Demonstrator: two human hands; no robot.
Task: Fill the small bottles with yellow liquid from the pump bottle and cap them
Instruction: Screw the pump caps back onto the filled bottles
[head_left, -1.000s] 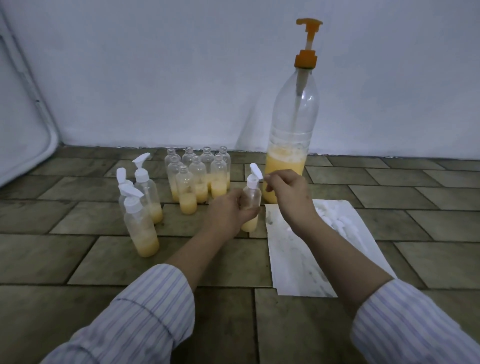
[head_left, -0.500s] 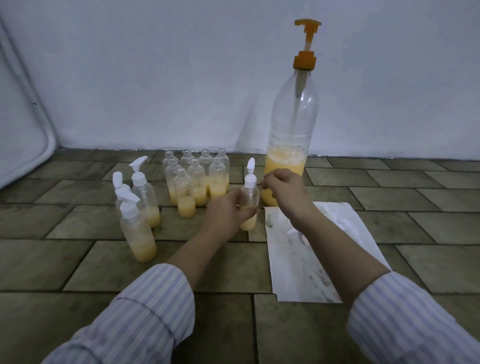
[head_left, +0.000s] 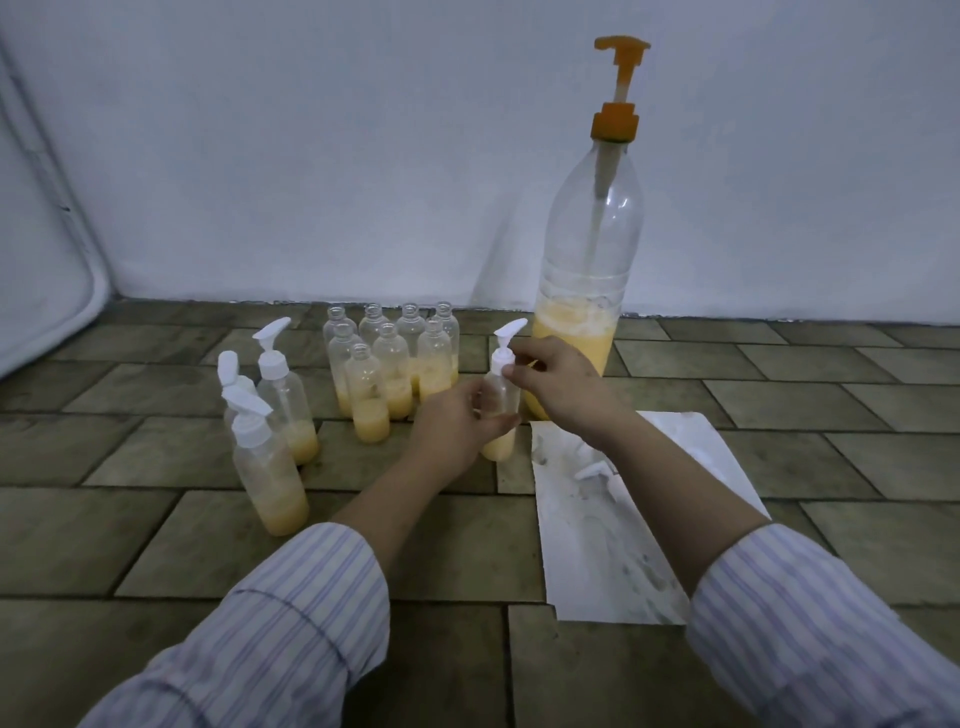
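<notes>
left hand (head_left: 457, 426) grips small bottle (head_left: 500, 415) upright | right hand (head_left: 556, 382) pinches its white cap (head_left: 505, 353)

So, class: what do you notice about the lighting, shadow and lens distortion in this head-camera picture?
Head view: dim, bluish, even light; the pump bottle throws a soft shadow leftward on the wall; wide-angle bending curves the left edge; the sleeves look soft and blurred; no strong glare.

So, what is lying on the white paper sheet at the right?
On the white paper sheet lie a few loose white pump caps, blurred and hard to count. The right forearm covers part of the sheet, so more caps may be hidden.
</notes>
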